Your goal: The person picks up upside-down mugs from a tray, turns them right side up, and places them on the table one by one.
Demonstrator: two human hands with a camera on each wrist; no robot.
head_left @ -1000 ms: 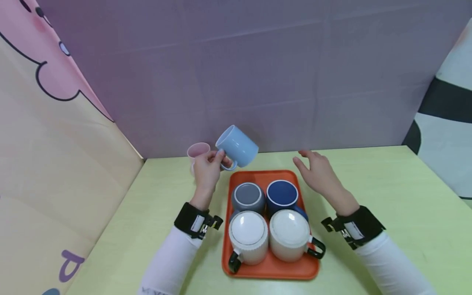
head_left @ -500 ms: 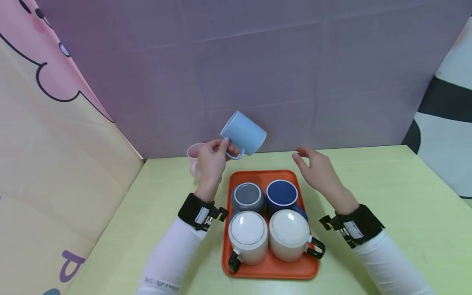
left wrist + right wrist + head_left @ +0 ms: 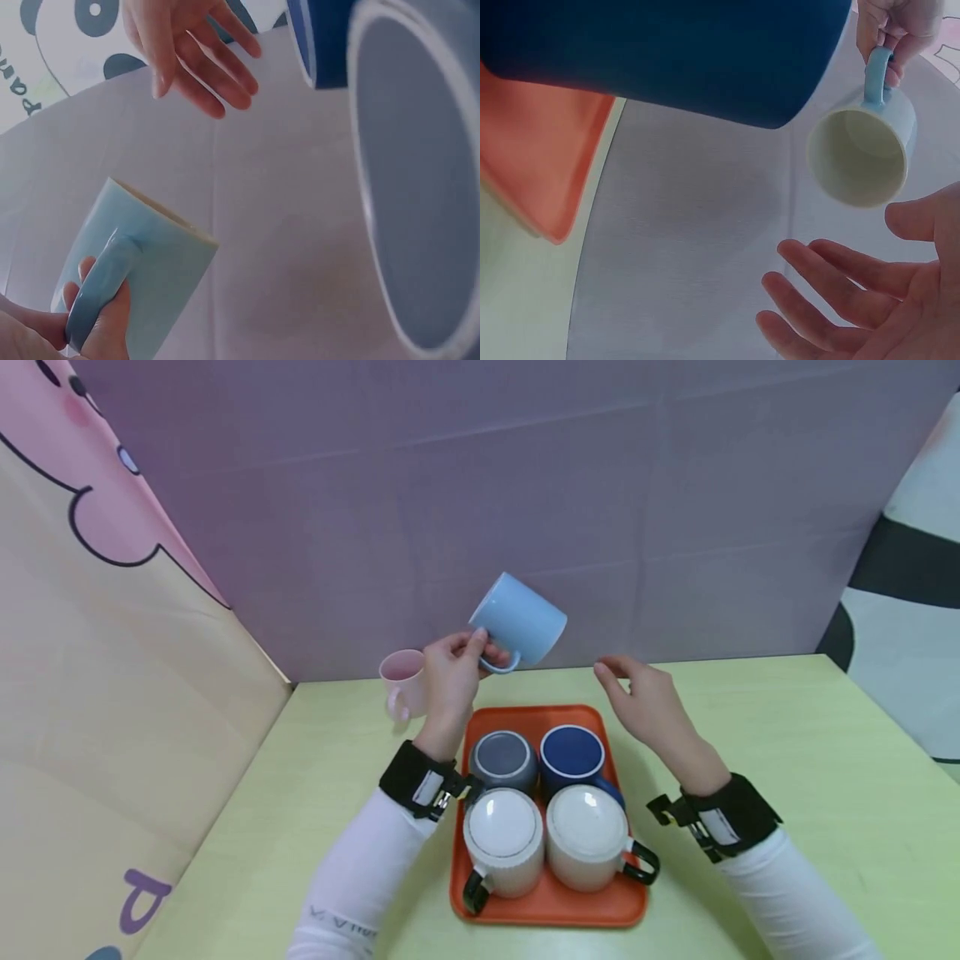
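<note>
My left hand (image 3: pixel 456 667) grips the handle of a light blue mug (image 3: pixel 520 618), held tilted in the air above the far end of the orange tray (image 3: pixel 551 906). The left wrist view shows the fingers curled round the mug's handle (image 3: pixel 96 296). In the right wrist view the light blue mug (image 3: pixel 862 154) shows its pale inside. My right hand (image 3: pixel 639 697) hovers open to the right of the mug, fingers spread, touching nothing. On the tray stand a grey mug (image 3: pixel 504 760), a dark blue mug (image 3: pixel 573 756) and two white mugs (image 3: pixel 504 839) upside down.
A pink mug (image 3: pixel 403 681) stands on the yellow-green table (image 3: pixel 810 752) behind my left hand, near the purple back wall (image 3: pixel 525 485). A patterned panel (image 3: pixel 97 635) closes the left side.
My left hand has lifted the light blue mug up and to the right, over the tray's far end. The right hand has stayed almost still.
</note>
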